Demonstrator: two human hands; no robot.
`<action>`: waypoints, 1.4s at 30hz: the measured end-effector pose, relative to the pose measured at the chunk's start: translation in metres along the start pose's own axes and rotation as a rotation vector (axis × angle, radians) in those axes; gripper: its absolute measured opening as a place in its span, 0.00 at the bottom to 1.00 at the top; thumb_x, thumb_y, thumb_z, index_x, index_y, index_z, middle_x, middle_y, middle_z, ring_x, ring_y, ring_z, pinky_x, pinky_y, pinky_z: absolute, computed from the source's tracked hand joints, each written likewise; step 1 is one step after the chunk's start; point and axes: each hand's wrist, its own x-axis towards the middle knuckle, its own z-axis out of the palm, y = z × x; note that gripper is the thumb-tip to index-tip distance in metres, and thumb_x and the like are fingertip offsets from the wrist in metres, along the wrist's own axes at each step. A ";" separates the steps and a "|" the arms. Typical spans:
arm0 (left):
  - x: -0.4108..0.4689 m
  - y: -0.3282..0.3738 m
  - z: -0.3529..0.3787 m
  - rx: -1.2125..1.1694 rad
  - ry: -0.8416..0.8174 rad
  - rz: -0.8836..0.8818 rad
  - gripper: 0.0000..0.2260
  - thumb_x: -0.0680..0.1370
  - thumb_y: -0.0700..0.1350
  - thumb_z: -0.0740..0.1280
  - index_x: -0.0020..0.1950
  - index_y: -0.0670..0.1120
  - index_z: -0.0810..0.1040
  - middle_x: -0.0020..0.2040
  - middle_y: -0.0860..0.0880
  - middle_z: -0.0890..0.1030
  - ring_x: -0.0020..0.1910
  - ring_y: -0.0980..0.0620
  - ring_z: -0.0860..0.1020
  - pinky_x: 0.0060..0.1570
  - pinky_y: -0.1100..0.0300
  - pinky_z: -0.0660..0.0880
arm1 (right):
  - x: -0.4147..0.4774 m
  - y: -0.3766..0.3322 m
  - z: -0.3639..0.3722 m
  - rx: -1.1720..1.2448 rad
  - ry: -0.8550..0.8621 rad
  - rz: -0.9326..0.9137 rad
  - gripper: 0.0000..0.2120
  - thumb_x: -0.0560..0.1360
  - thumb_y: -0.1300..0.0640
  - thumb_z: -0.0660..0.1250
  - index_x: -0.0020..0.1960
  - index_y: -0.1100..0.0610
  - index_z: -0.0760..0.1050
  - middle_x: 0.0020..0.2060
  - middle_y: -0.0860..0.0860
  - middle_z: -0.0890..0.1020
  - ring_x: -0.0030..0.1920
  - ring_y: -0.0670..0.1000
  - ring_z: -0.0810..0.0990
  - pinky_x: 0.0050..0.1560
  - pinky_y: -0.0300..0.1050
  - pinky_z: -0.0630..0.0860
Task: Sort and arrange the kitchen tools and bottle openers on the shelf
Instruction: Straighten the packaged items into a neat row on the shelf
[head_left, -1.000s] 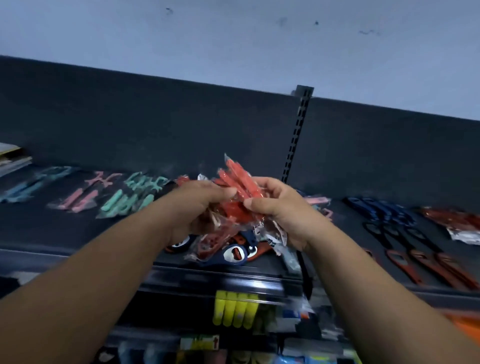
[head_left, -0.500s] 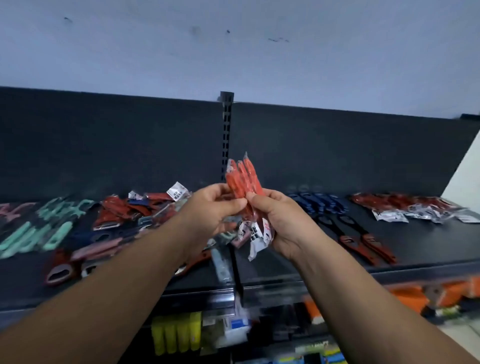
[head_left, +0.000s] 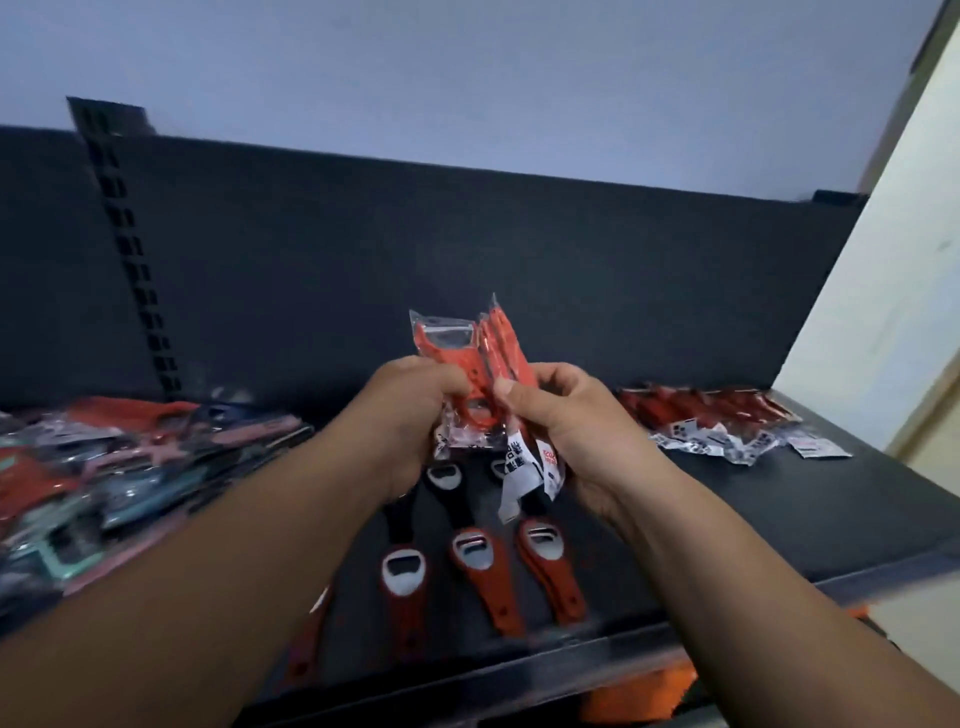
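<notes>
Above the shelf, a bunch of red peelers in clear bags sits between two hands. The left hand and the right hand both curl their fingers round it. One bag faces us; the rest are side-on, so I cannot count them. I think it is best to line the bags up, tags down, then lay them by the pile of red bags on the right. Below lie three red bottle openers in a row, with at least two black bottle openers behind. A mixed heap lies far left.
</notes>
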 end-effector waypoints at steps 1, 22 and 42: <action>0.011 -0.004 0.016 0.002 -0.002 -0.010 0.12 0.70 0.28 0.60 0.51 0.32 0.78 0.42 0.34 0.80 0.37 0.41 0.80 0.44 0.51 0.79 | 0.006 -0.002 -0.017 -0.012 0.004 0.005 0.18 0.71 0.60 0.74 0.57 0.62 0.74 0.42 0.56 0.84 0.38 0.51 0.83 0.44 0.46 0.81; 0.172 -0.070 0.158 0.246 0.201 -0.212 0.05 0.71 0.34 0.71 0.45 0.41 0.81 0.44 0.42 0.84 0.44 0.44 0.83 0.48 0.51 0.79 | 0.146 -0.012 -0.222 -0.766 0.252 0.068 0.20 0.65 0.49 0.78 0.48 0.55 0.73 0.40 0.52 0.82 0.41 0.52 0.80 0.40 0.45 0.74; 0.188 -0.112 0.167 0.833 0.253 -0.155 0.22 0.73 0.58 0.69 0.62 0.49 0.74 0.62 0.43 0.71 0.60 0.42 0.72 0.59 0.49 0.73 | 0.149 -0.006 -0.241 -1.007 0.213 0.191 0.23 0.71 0.42 0.71 0.59 0.54 0.71 0.53 0.51 0.80 0.51 0.54 0.80 0.53 0.50 0.78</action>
